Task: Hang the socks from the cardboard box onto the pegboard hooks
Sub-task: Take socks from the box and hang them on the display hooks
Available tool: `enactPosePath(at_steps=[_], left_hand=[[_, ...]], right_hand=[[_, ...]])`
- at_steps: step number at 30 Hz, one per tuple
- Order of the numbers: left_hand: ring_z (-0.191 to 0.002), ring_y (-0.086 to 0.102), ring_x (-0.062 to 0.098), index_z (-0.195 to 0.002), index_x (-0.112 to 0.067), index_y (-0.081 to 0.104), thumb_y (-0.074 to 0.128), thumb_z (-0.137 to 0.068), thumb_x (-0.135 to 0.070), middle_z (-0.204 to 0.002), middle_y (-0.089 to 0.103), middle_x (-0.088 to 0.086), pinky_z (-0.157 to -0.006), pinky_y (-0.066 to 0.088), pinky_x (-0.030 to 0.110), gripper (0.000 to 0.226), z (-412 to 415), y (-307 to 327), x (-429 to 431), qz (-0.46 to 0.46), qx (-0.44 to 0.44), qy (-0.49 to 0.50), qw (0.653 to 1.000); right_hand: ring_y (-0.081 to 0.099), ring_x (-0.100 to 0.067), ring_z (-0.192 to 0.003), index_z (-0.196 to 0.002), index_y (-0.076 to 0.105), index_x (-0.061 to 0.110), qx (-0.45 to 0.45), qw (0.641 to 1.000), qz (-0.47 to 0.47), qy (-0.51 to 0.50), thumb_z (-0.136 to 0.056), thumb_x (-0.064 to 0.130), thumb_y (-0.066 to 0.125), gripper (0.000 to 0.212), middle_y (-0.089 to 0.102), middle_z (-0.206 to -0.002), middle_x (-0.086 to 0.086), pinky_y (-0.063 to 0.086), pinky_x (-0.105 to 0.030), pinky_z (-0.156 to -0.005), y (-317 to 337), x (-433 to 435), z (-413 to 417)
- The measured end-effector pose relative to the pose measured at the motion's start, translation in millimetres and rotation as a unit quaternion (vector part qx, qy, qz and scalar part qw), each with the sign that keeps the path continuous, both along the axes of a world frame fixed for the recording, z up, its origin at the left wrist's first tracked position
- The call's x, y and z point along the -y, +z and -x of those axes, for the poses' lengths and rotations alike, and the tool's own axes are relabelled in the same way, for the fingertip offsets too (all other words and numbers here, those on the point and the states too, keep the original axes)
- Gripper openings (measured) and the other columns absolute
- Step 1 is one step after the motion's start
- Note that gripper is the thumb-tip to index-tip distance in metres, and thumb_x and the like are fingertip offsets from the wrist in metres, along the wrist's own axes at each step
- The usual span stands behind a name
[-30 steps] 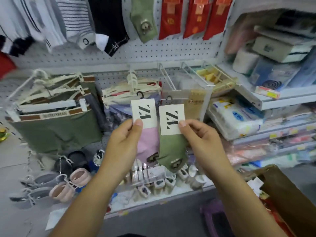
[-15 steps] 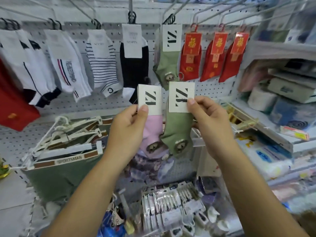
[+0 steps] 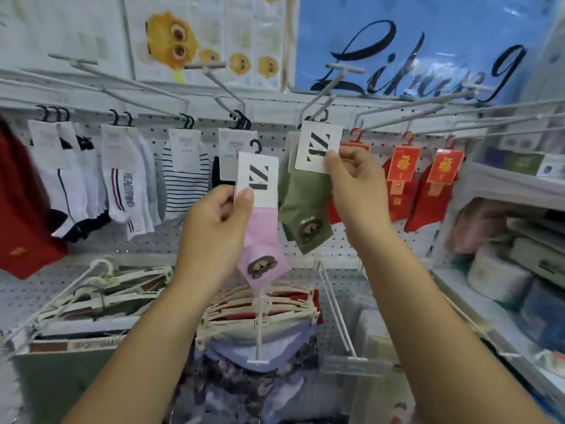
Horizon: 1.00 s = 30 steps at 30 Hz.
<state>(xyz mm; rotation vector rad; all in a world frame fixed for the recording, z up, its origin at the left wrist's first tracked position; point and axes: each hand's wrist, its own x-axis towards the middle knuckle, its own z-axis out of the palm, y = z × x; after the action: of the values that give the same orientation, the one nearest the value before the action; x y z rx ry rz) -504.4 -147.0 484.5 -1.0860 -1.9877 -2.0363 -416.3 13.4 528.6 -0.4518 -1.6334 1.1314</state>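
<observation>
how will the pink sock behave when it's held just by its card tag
Probably floppy: the pink sock hangs limp below the stiff white card that the left hand pinches. Likely light, since a thumb-and-finger pinch carries it. It may swing freely once hung by its black hook.

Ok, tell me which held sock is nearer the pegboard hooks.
The green sock, in the right hand: its card is up at a hook; the pink sock in the left hand hangs lower.

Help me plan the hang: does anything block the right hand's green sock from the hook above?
Nothing visible. The right hand holds the green sock by its card below the hook; other green socks hang behind.
</observation>
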Motion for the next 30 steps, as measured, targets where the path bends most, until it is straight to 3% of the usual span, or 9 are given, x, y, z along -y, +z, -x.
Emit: enactPosePath(at_steps=[4, 6, 8, 11, 15, 20, 25, 28, 30], left_hand=[[-0.076, 0.066, 0.001, -0.096, -0.03, 0.069, 0.053, -0.103, -0.036, -0.089, 0.074, -0.013, -0.062, 0.048, 0.012, 0.018, 3.6, 5.8, -6.0, 0.009, -0.007, 0.023, 1.0], [-0.079, 0.067, 0.004, -0.101, -0.025, 0.07, 0.053, -0.103, -0.037, -0.089, 0.075, -0.011, -0.067, 0.053, 0.024, 0.021, 4.3, 5.8, -10.0, 0.01, -0.006, 0.03, 0.999], [-0.08, 0.069, 0.004, -0.104, -0.024, 0.071, 0.054, -0.103, -0.036, -0.09, 0.076, -0.011, -0.068, 0.054, 0.023, 0.021, 3.3, 6.4, -14.6, -0.001, -0.004, 0.032, 0.999], [-0.082, 0.07, 0.001, -0.106, -0.022, 0.072, 0.054, -0.103, -0.034, -0.092, 0.077, -0.013, -0.066, 0.052, 0.013, 0.022, -2.0, 8.2, -23.9, -0.006, -0.004, 0.022, 1.0], [-0.085, 0.071, -0.001, -0.107, -0.025, 0.071, 0.054, -0.102, -0.033, -0.093, 0.077, -0.018, -0.071, 0.054, 0.015, 0.019, -11.9, 12.2, -34.7, -0.014, -0.02, -0.008, 1.0], [-0.086, 0.074, 0.005, -0.107, -0.02, 0.071, 0.055, -0.102, -0.027, -0.092, 0.079, -0.011, -0.071, 0.055, 0.017, 0.018, -24.2, 19.5, -48.8, -0.008, -0.027, -0.069, 0.997], [-0.083, 0.071, -0.003, -0.101, -0.024, 0.07, 0.063, -0.098, -0.028, -0.089, 0.077, -0.01, -0.069, 0.052, 0.01, 0.009, -32.1, 27.9, -56.6, -0.024, -0.035, -0.029, 0.999], [-0.092, 0.066, -0.008, -0.103, -0.029, 0.07, 0.071, -0.093, -0.032, -0.096, 0.073, -0.017, -0.076, 0.048, 0.006, 0.011, -32.0, 41.3, -57.2, -0.045, -0.102, 0.078, 0.991], [-0.094, 0.066, -0.006, -0.103, -0.03, 0.071, 0.073, -0.091, -0.035, -0.096, 0.072, -0.019, -0.079, 0.051, 0.013, 0.013, -35.6, 53.6, -57.4, -0.067, -0.14, 0.112, 0.982]], right_hand=[[0.048, -0.016, -0.064, -0.101, 0.062, 0.021, 0.03, 0.998, -0.021, 0.042, -0.101, 0.033, 0.057, 0.013, 0.056, -0.072, -0.007, 0.043, -0.037, -0.059, 0.8, -11.1, 8.5], [0.053, -0.02, -0.068, -0.097, 0.061, 0.024, 0.04, 0.997, -0.025, 0.059, -0.101, 0.032, 0.058, 0.01, 0.059, -0.075, -0.016, 0.055, -0.052, -0.069, -4.9, -15.5, 9.8], [0.063, -0.023, -0.074, -0.097, 0.061, 0.027, 0.051, 0.996, -0.029, 0.061, -0.1, 0.034, 0.059, 0.007, 0.068, -0.081, -0.015, 0.057, -0.057, -0.08, -10.3, -20.1, 9.2], [0.067, -0.01, -0.091, -0.108, 0.062, 0.025, 0.05, 0.997, -0.05, 0.031, -0.098, 0.032, 0.062, 0.012, 0.07, -0.094, 0.006, 0.058, -0.041, -0.087, -16.3, -24.9, 3.6], [0.061, 0.0, -0.098, -0.116, 0.061, 0.022, -0.01, 0.993, -0.113, -0.02, -0.098, 0.033, 0.061, 0.021, 0.065, -0.105, 0.014, 0.051, -0.018, -0.083, -18.6, -22.1, -11.6], [0.065, -0.009, -0.088, -0.133, 0.055, 0.032, -0.043, 0.984, -0.114, 0.128, -0.098, 0.031, 0.063, 0.036, 0.068, -0.096, 0.01, 0.052, -0.034, -0.081, -11.7, -18.6, -24.5], [0.066, -0.017, -0.097, -0.132, 0.06, 0.027, -0.057, 0.978, -0.146, 0.14, -0.096, 0.012, 0.065, 0.039, 0.07, -0.103, -0.001, 0.058, -0.04, -0.086, -10.8, -25.7, -24.3], [0.064, -0.007, -0.091, -0.129, 0.063, 0.026, -0.069, 0.978, -0.15, 0.13, -0.096, 0.01, 0.066, 0.037, 0.068, -0.097, 0.008, 0.055, -0.024, -0.077, -3.0, -33.6, -18.7], [0.059, 0.004, -0.084, -0.129, 0.064, 0.026, -0.061, 0.978, -0.159, 0.123, -0.095, 0.01, 0.066, 0.038, 0.062, -0.088, 0.021, 0.047, -0.012, -0.073, 3.8, -38.3, -12.9]])
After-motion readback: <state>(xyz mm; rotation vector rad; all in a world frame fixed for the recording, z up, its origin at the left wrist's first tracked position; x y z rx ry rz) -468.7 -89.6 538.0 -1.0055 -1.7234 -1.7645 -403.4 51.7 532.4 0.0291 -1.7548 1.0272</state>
